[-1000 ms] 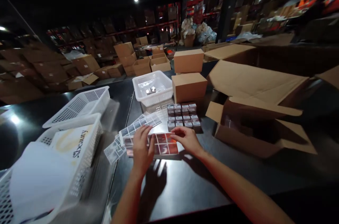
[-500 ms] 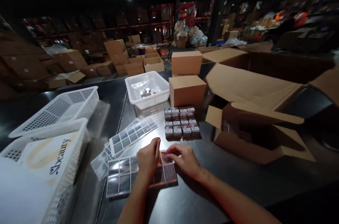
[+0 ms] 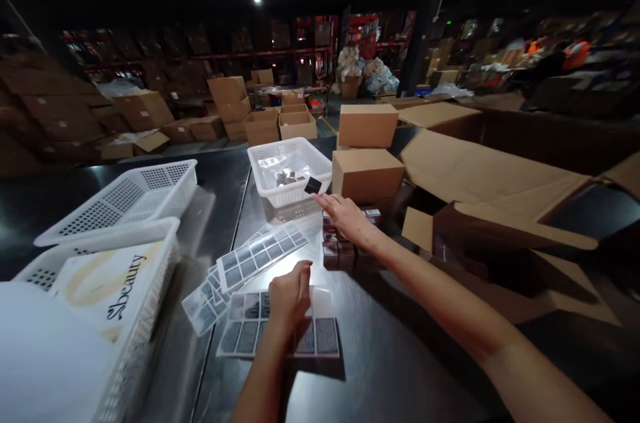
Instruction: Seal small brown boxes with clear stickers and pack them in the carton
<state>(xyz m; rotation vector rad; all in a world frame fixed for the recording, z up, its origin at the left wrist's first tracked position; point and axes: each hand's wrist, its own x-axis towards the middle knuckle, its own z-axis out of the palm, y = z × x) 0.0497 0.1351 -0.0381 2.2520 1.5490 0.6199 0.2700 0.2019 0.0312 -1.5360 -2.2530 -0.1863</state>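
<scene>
- In the head view, the dark square sticker (image 3: 313, 186) is small, flat and nearly black, with straight edges; it is turned cornerwise and seen against the front right part of the white basket (image 3: 286, 196)
- The sticker sheet (image 3: 327, 336) lies on the dark metal table (image 3: 395, 356), in front of the person; it is long and glossy, with two rows of dark grey squares parted by pale lines
- Near the right end of its upper row, a pale patch shows in place of dark squares; the middle of the sheet is hidden by the left hand (image 3: 290, 298)
- More sheets (image 3: 265, 253) of the same pattern lie fanned and overlapping, just beyond it and to the left
- The left hand is over the sheet, its fingers curled in and the thumb pressed up against the forefinger; whether anything sits between them I cannot tell
- The right hand (image 3: 347, 220) is stretched forward and to the left, palm down, above the rows of small boxes (image 3: 331, 255), with the square at its fingertips; whether the thumb pinches it or it clings to one finger I cannot tell
- The right forearm slants in from the lower right, the left one rises from the bottom edge
</scene>
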